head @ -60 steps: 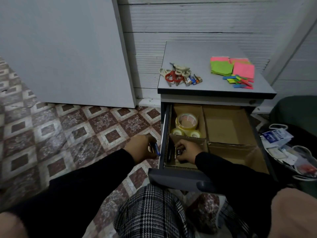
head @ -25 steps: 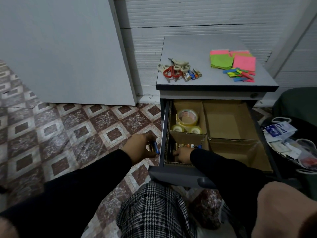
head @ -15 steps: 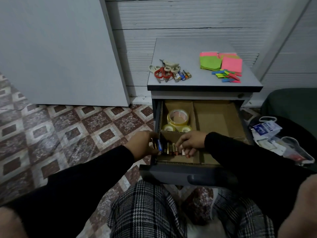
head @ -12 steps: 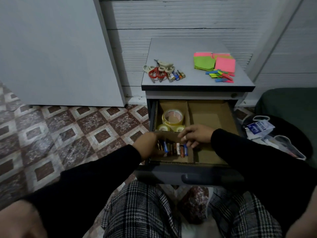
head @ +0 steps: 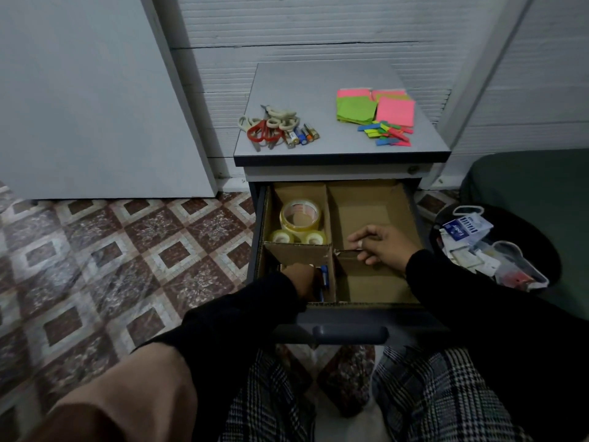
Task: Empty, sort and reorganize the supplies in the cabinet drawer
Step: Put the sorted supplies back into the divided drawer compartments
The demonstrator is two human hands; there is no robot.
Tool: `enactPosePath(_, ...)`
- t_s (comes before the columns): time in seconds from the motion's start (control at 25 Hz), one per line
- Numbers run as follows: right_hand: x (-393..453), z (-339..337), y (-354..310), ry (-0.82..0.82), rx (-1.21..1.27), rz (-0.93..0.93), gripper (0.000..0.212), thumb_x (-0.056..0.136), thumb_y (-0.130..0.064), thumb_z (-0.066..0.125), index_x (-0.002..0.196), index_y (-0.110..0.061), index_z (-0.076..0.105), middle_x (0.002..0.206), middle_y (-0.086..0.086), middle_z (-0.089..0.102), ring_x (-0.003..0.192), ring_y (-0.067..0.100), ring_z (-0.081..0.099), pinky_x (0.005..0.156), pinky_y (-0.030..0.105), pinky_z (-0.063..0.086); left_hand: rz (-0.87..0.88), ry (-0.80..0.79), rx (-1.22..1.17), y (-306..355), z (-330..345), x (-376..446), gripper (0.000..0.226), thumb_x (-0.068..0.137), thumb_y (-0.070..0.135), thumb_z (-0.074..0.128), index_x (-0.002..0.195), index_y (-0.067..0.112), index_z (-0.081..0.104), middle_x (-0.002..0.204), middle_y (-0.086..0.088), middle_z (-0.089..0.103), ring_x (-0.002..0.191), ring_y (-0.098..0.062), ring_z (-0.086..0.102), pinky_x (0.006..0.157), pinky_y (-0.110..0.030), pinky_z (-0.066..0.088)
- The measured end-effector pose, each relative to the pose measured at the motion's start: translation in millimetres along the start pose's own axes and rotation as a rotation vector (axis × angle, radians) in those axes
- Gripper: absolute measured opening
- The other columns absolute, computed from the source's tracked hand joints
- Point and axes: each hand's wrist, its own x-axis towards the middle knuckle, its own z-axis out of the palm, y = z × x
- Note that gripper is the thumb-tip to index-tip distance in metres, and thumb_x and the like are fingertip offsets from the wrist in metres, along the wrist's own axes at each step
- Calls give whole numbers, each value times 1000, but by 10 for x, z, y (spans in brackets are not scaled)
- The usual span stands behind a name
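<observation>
The open drawer (head: 350,317) of the grey cabinet holds a cardboard insert with four compartments. My left hand (head: 299,280) reaches down into the front-left compartment, its fingers hidden; blue batteries (head: 324,276) show just to its right. My right hand (head: 382,247) lies over the cardboard divider (head: 345,252) between the two right compartments, fingers curled on its top edge. Three tape rolls (head: 299,218) sit in the back-left compartment. Both right compartments hold nothing.
On the cabinet top (head: 318,81) lie scissors (head: 267,127), a few batteries (head: 302,135), sticky notes (head: 376,106) and coloured page flags (head: 387,134). A dark bin (head: 497,250) with papers stands at the right. Tiled floor lies to the left.
My left hand has moved from beside the drawer into the front-left compartment. My right hand has left that compartment and moved right onto the divider.
</observation>
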Motion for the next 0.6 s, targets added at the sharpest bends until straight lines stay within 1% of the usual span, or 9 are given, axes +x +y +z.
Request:
enactPosePath(0.16,13,0,26,7,8,-1,23,95,-4,49,81,-19,59,86,1,62,62,9,53,51,13,44,18,-16,-32,37,-16,19,34,92,15,54,126,12,58,129,-10,56,119,-27,53,101,-35,44)
enactPosePath(0.28,17,29,54,-10,-2,-2,23,94,-3,49,81,-19,58,88,2,61,62,9,53,49,12,44,17,-7,-56,58,-23,17,34,92,14,55,125,12,58,130,-10,56,120,-26,52,101,-35,44)
enactPosePath(0.4,6,59,47,-11,-11,-16,24,94,-2,49,81,-19,58,88,4,61,63,9,53,51,12,44,-46,-9,-59,12,-33,-3,35,92,18,56,126,10,55,129,-10,56,119,-24,52,99,-31,41)
enactPosePath(0.52,1,78,10,2,-8,-29,23,93,-1,49,82,-19,58,89,5,61,63,9,54,56,17,45,-96,23,-97,-34,-22,-35,35,94,20,53,126,6,54,131,-12,55,121,-25,51,103,-31,39)
enactPosePath(0.6,-1,93,-25,-4,-6,-25,21,93,-2,50,83,-18,59,88,4,61,64,9,54,59,19,45,-95,-1,-117,-49,5,-37,36,96,19,50,129,4,52,134,-14,52,125,-26,48,104,-30,35)
